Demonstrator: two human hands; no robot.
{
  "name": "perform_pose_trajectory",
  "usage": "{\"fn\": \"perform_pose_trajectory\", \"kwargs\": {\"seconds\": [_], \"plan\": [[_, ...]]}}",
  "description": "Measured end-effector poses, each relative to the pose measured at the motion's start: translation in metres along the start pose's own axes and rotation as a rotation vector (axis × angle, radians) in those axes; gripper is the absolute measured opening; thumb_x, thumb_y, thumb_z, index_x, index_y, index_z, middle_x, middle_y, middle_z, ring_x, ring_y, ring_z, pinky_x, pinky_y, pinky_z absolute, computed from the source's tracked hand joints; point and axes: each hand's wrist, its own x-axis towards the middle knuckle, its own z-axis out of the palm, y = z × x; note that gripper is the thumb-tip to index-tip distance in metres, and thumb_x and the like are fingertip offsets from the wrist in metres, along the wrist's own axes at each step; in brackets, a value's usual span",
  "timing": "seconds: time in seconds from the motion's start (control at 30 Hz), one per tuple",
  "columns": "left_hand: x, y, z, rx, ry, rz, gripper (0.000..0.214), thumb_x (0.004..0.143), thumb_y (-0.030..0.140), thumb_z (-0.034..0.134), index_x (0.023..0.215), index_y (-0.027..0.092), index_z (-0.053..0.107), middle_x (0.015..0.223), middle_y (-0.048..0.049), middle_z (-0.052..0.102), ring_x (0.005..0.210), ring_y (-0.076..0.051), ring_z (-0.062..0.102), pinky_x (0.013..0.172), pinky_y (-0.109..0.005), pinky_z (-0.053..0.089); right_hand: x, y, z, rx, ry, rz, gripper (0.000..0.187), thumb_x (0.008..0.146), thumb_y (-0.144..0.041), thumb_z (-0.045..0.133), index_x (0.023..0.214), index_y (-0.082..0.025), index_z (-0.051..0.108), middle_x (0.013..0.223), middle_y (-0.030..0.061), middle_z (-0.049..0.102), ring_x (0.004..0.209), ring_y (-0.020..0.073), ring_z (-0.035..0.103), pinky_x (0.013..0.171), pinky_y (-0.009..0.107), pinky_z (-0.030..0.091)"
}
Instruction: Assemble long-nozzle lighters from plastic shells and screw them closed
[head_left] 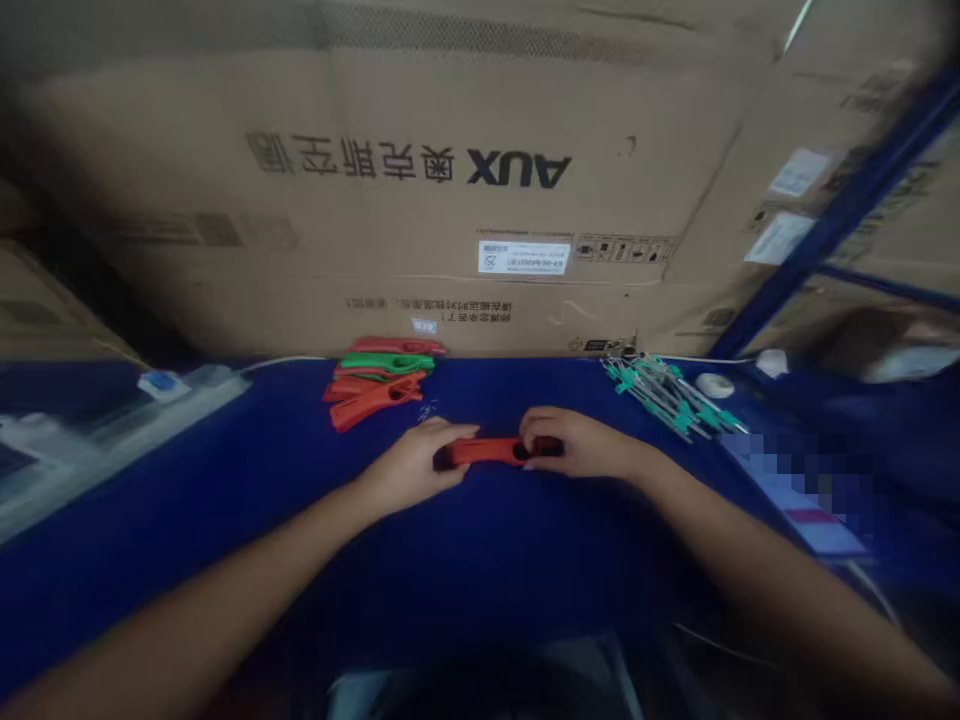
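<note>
A long red plastic piece (491,451) lies level between my hands, with a dark round opening near its right end and dark ends. My left hand (420,462) grips its left end between thumb and fingers. Around the right end, beside the opening, the fingers of my right hand (574,443) are closed. What exactly the piece is cannot be told from its blurred shape. Behind my left hand rests a pile of similar red plastic pieces (375,402) with a green plastic piece (390,362) among them.
Thin metal rods with green plastic parts (667,395) lie in a heap at the right. A large cardboard box (390,230) stands behind the blue table surface (480,560). White rolls (714,385) sit at the far right, near a blue metal post (825,235).
</note>
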Motion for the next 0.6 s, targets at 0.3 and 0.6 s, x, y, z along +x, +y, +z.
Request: {"fn": "perform_pose_trajectory", "kwargs": {"seconds": [0.3,0.6], "plan": [[0.001,-0.002,0.008,-0.111,0.09,-0.063,0.05,0.085,0.022,0.067,0.134,0.022,0.06,0.127,-0.0081,0.071,0.114,-0.023,0.069,0.105,-0.043,0.053,-0.004,-0.003,-0.004,-0.169,0.03,-0.049,0.014,0.096,-0.029,0.062,0.092,-0.018,0.069,0.103,0.0063,0.067,0.083,0.0158,0.064,0.076,0.029,0.049],[0.004,0.001,0.007,-0.164,0.148,-0.111,0.05,0.081,0.021,0.073,0.129,0.021,0.062,0.115,-0.0078,0.074,0.102,-0.022,0.072,0.1,-0.043,0.055,0.0,0.011,-0.006,-0.1,0.106,-0.122,0.014,0.095,-0.03,0.064,0.096,-0.019,0.073,0.103,0.007,0.075,0.089,0.0175,0.07,0.085,0.032,0.052]]}}
